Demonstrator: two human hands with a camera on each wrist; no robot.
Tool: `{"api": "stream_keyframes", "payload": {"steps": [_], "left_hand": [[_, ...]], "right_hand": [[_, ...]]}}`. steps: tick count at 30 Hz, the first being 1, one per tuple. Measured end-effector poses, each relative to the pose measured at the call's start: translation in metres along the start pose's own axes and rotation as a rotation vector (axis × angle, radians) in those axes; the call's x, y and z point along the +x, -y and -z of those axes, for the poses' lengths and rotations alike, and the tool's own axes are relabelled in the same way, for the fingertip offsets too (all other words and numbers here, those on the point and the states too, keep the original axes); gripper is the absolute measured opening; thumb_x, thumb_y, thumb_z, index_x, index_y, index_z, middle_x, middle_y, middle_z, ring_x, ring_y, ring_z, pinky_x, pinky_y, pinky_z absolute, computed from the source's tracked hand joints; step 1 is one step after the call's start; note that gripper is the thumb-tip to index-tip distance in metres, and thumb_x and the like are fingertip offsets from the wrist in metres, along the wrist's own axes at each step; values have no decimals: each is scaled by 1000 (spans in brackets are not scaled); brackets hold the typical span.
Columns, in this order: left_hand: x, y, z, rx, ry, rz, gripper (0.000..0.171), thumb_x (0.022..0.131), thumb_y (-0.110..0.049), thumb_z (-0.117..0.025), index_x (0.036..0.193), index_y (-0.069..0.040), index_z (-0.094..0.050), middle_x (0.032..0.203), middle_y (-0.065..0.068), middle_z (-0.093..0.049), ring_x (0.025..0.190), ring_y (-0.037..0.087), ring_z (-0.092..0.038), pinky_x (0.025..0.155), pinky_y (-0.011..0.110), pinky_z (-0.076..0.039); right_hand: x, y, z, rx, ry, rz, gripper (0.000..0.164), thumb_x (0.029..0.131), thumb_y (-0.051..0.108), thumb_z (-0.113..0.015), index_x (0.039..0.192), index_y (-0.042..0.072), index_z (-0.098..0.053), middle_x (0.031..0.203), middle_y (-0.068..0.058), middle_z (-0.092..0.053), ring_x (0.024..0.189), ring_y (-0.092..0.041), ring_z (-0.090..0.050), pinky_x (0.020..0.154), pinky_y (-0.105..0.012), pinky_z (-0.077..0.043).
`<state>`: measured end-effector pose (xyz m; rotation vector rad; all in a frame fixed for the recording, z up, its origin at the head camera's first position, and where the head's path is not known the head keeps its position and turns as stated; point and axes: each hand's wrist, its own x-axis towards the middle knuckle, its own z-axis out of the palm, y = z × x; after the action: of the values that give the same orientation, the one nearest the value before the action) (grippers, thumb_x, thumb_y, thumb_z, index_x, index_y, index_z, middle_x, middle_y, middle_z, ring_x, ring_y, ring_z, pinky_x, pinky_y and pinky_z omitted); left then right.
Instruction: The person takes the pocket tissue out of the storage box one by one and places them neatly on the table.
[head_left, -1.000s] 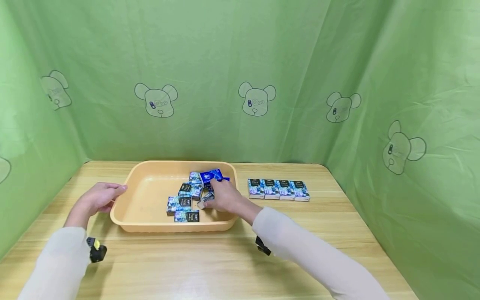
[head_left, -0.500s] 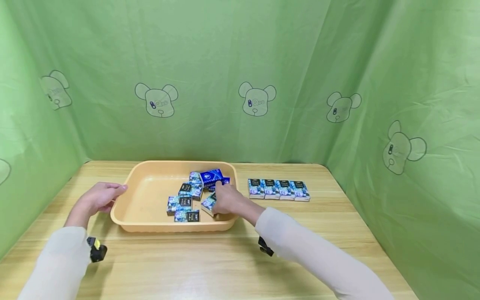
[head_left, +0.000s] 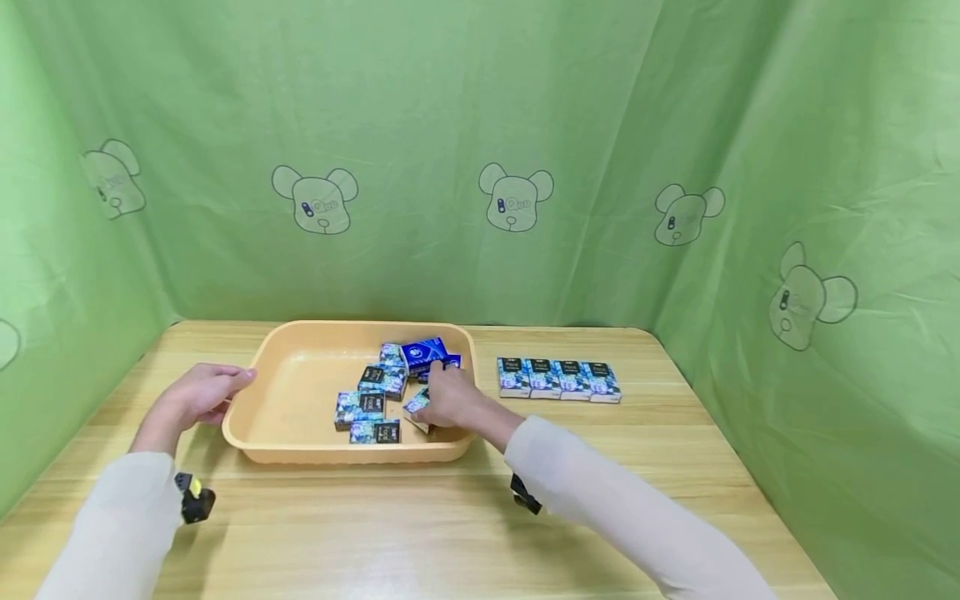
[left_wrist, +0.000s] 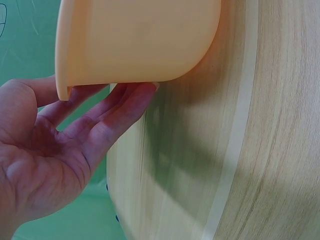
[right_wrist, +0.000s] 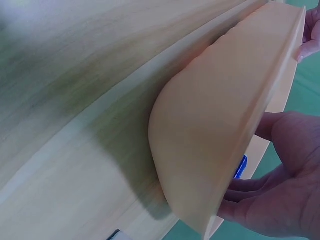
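Note:
At the left end of a peach plastic tray [head_left: 360, 454], my left hand [head_left: 198, 393] grips the rim. In the left wrist view its fingers [left_wrist: 122, 112] touch the outer wall from below the rim. Inside the tray's right end, my right hand [head_left: 453, 398] holds a small floral tissue pack [head_left: 414, 406], thumb at its near side; the hand hides most of it. More floral packs with black labels, such as one tissue pack [head_left: 360, 408], lie to its left. Blue tissue packs [head_left: 422, 354] lie behind it. In the right wrist view the tray wall hides the right fingertips.
Right of the tray, a row of several floral tissue packs [head_left: 558, 379] stands side by side on the wooden table [head_left: 360, 533]. A green curtain [head_left: 412, 267] with bear-head drawings encloses the back and sides. The tray's left half shows bare floor.
The floral pack under my right hand has turned and shifted slightly right and nearer. The thumb now covers more of it. My left hand stays on the tray rim.

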<state>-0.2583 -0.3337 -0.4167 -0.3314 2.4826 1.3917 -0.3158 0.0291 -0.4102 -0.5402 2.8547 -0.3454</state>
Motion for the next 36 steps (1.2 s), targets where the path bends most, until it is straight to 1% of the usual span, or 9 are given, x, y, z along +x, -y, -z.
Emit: {"api": "stream_keyframes", "payload": {"steps": [3, 9, 12, 14, 18, 22, 28, 33, 36], "left_hand": [[1, 0, 0, 1, 0, 4, 69, 109, -36, -43, 152, 15, -27, 109, 15, -68, 78, 11, -66, 67, 30, -60], [0, -1, 0, 4, -1, 6, 68, 109, -36, -43, 152, 14, -27, 116, 22, -66, 78, 11, -66, 67, 30, -60], [0, -2, 0, 8, -1, 4, 68, 109, -36, -43, 152, 15, -27, 117, 23, -65, 78, 11, -66, 67, 30, -60], [-1, -2, 0, 8, -1, 3, 68, 109, -36, -43, 152, 15, -27, 118, 24, -65, 79, 11, -67, 67, 31, -60], [-2, -2, 0, 10, 2, 0, 68, 109, -36, -42, 151, 15, -27, 122, 29, -62, 80, 12, -67, 69, 31, -61], [-3, -2, -1, 11, 1, 1, 68, 109, -36, -42, 152, 14, -27, 125, 30, -61, 81, 12, -67, 69, 31, -61], [-3, -3, -1, 7, 1, 0, 67, 109, -35, -42, 152, 15, -27, 124, 30, -62, 81, 12, -68, 68, 31, -60], [-2, -3, -1, 3, 0, -1, 67, 109, -35, -42, 151, 15, -27, 125, 31, -61, 81, 12, -68, 68, 30, -60], [-3, -2, -2, -2, -1, 2, 67, 109, -35, -42, 152, 15, -27, 127, 32, -60, 81, 11, -68, 69, 30, -61]], "right_hand": [[1, -1, -2, 0, -7, -6, 102, 86, 45, -80, 154, -9, -27, 150, -30, -45, 138, -40, -47, 114, -45, -44], [2, -1, -4, 16, 1, -12, 100, 85, 45, -81, 151, -12, -32, 147, -29, -48, 129, -38, -54, 109, -43, -49], [2, -1, -5, 4, 3, 5, 89, 84, 44, -82, 142, -13, -44, 138, -25, -56, 110, -31, -60, 98, -39, -54], [2, -1, -5, -9, 2, 21, 76, 84, 45, -82, 129, -10, -55, 128, -21, -62, 95, -25, -58, 85, -34, -55], [2, -1, -6, -18, 9, 35, 58, 83, 47, -82, 107, -2, -63, 117, -16, -65, 81, -20, -54, 70, -29, -51], [3, 0, -7, -21, 9, 37, 49, 83, 47, -83, 92, 3, -64, 113, -14, -65, 80, -19, -54, 67, -28, -49], [3, 0, -9, -10, 14, 28, 40, 83, 40, -84, 70, 9, -61, 95, -6, -61, 77, -17, -53, 64, -25, -48], [3, 2, -9, 22, 23, 8, 37, 83, 33, -85, 68, 10, -60, 91, -6, -60, 74, -16, -53, 59, -24, -47], [2, 3, -9, 34, 31, -14, 35, 83, 31, -84, 70, 10, -60, 98, -7, -61, 76, -17, -53, 57, -24, -47]]}}
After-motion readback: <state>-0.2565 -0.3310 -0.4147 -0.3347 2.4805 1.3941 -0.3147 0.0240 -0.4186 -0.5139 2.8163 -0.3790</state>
